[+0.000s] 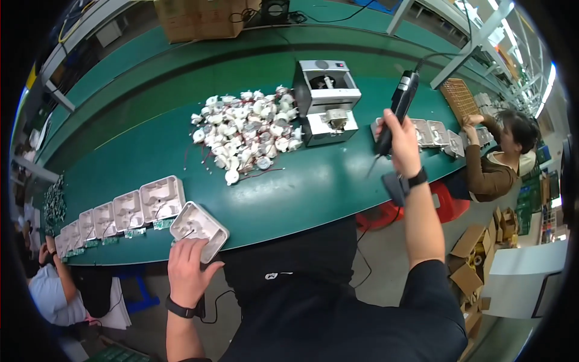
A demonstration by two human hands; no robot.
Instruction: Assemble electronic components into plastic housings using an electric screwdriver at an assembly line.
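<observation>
My right hand [402,145] is wrapped round a black electric screwdriver [405,90], raised over the right part of the bench with its bit pointing down. A cable runs up from its top. My left hand [188,265] grips the near end of a white plastic housing [196,222] at the bench's front edge, its fingers over the rim and the thumb out to the side. The housing is open-topped, with moulded shapes and a dark wire inside. Left of it runs a row of similar white housings [128,211], with small green circuit boards [137,233] along their near side.
A large heap of white motor-like parts with wires [247,130] covers the middle of the green bench [289,199]. Beside it stands a grey boxy machine [329,99]. More white housings [435,131] lie at the right, near a co-worker [497,154]. Another person [57,295] works at far left.
</observation>
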